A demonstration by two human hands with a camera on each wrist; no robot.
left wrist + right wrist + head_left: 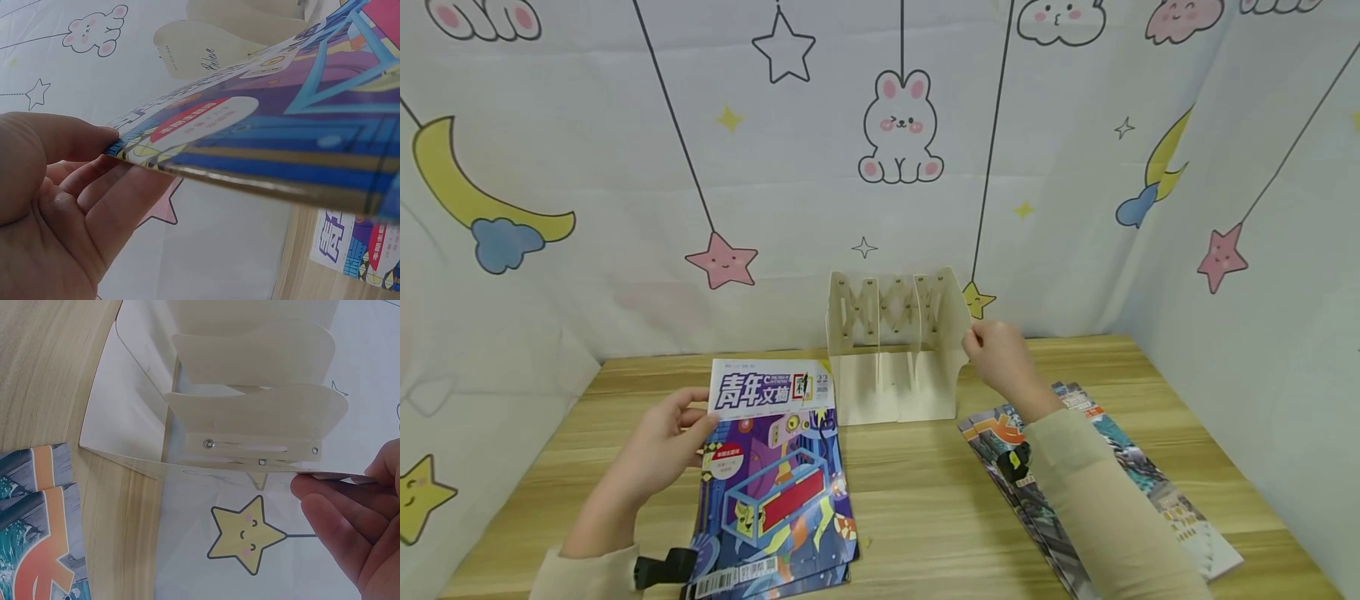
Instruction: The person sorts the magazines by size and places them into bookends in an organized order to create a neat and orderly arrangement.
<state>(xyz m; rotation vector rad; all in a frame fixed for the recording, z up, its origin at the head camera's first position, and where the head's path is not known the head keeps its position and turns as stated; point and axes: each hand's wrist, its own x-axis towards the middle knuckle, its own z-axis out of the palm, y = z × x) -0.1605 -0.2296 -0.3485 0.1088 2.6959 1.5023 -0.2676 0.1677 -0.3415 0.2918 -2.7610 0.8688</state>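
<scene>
My left hand [658, 446] pinches the left edge of a purple-covered magazine [775, 483], thumb on top and fingers below. In the left wrist view this magazine [250, 137] is raised, and a like magazine [356, 250] lies on the table beneath it. A cream expandable book rack [895, 387] with upright dividers stands at the back of the table. My right hand [1003, 358] pinches the outer edge of its right side panel. In the right wrist view the rack's dividers [256, 415] stand apart, with nothing seen in the slots.
Several grey and teal magazines [1142, 462] lie slanted at the right, partly under my right forearm. A wood-grain table [910, 508] carries everything. White cloth [820, 192] printed with stars and a rabbit hangs behind the rack and along both sides.
</scene>
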